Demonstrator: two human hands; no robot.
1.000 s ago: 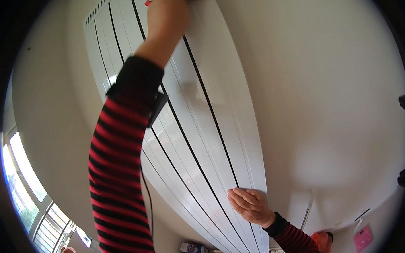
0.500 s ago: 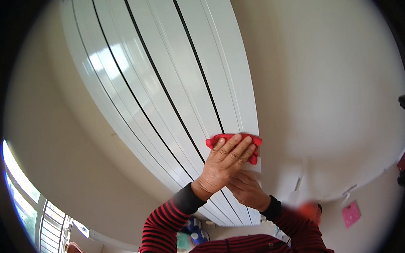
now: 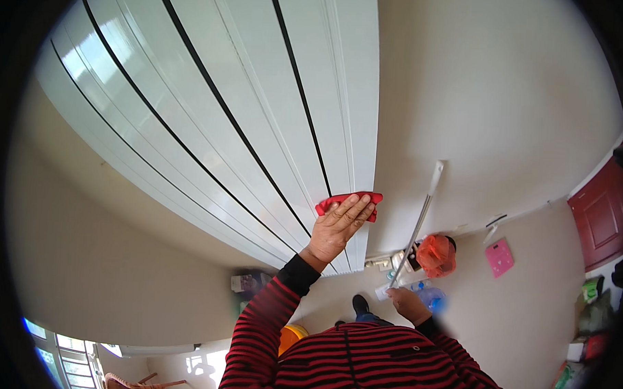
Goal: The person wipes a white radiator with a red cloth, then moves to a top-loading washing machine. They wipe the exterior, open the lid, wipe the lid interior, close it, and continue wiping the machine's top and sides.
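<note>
My left hand (image 3: 333,234) presses a folded red cloth (image 3: 328,205) flat against a tall white slatted panel (image 3: 292,146), like a radiator, near its right edge. The fingers lie together over the cloth, and the palm side is hidden. Lower and to the right, my right hand (image 3: 409,306) is away from the panel, its fingers curled in. Whatever these fingers may hold is hidden. Just past its fingertips in the picture is the lower end of a long pole (image 3: 419,222); I cannot tell whether they touch.
An orange-red bag (image 3: 436,255) and a blue-tinted clear bottle (image 3: 433,298) stand on the floor by the wall. Farther right lie a pink square (image 3: 499,257) and a red door (image 3: 601,213). A yellow-orange container (image 3: 291,336) and wicker chair (image 3: 137,384) show at lower left.
My right hand has dropped from beside the left hand, away from the panel. My left hand and the cloth stay against the panel. The view has shifted, showing more floor.
</note>
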